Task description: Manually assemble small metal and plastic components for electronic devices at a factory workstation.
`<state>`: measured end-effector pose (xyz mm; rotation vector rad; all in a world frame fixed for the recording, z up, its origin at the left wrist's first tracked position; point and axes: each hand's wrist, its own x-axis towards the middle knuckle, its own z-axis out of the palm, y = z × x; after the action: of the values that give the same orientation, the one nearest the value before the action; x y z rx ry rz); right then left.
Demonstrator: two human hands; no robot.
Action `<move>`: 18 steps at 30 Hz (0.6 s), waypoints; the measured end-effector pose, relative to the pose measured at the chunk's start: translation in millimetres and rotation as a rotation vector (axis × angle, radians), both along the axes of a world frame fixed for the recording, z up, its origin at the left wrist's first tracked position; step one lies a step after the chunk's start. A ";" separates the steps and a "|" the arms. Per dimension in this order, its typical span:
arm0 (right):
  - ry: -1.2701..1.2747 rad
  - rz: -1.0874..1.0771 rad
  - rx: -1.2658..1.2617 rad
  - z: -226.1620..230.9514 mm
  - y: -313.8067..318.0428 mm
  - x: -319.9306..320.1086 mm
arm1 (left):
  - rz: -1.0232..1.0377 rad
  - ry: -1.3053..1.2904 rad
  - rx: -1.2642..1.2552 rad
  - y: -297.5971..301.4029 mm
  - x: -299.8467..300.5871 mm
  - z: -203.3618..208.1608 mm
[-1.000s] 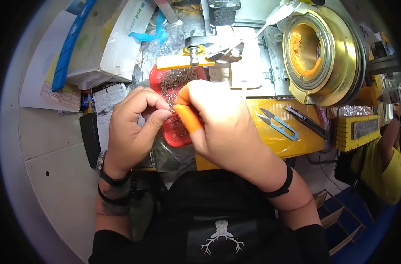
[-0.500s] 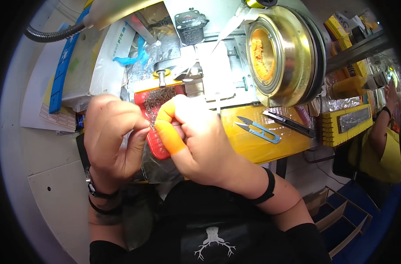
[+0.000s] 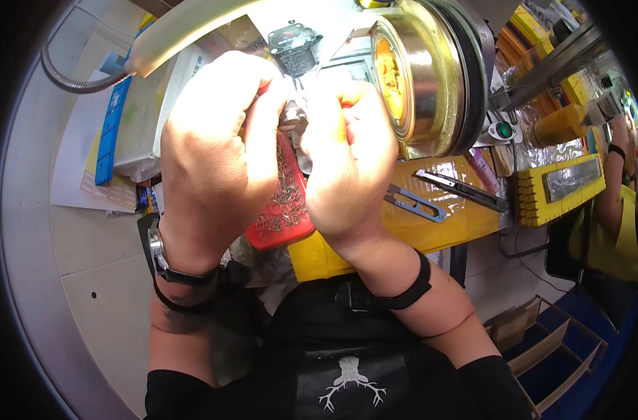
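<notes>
Both my hands are raised under the bright lamp, close to a small metal fixture (image 3: 291,115) on the bench machine. My left hand (image 3: 217,150) is closed, thumb and forefinger pinched together beside that fixture. Opposite it, my right hand (image 3: 350,168) is also closed in a pinch, its fingertips washed out by glare. Whatever lies between the fingers of either hand is too small and bright to make out. Below and between the wrists sits a red tray (image 3: 263,240) with many small bent metal wire pieces (image 3: 285,210) in it.
A large brass-coloured drum (image 3: 431,84) with orange material inside stands right of my hands. Blue thread snips (image 3: 417,203) and a black utility knife (image 3: 462,189) lie on the yellow bench surface (image 3: 431,234). The lamp arm (image 3: 179,35) crosses overhead. Another person's arm (image 3: 613,171) shows far right.
Both hands have risen away from me, from over the red tray to the metal fixture. More of the tray and its wire pieces now shows. The whole view has shifted slightly.
</notes>
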<state>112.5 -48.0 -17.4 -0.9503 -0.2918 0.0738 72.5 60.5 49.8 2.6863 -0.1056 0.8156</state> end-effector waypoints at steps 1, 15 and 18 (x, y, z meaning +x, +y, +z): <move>0.010 0.029 0.058 -1.3 -0.6 0.3 | -0.008 0.003 0.000 -1.7 -0.1 -0.7; -0.121 -0.084 -0.106 -5.2 2.2 3.5 | 0.050 -0.041 -0.070 -3.2 -18.3 -12.5; -0.045 -0.032 -0.085 -5.9 0.9 2.9 | 0.018 0.008 0.010 -5.7 -22.7 -13.9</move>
<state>115.4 -47.1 -23.4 -1.0417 -0.3171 0.0354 49.7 54.8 36.0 2.7031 -0.0836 0.8112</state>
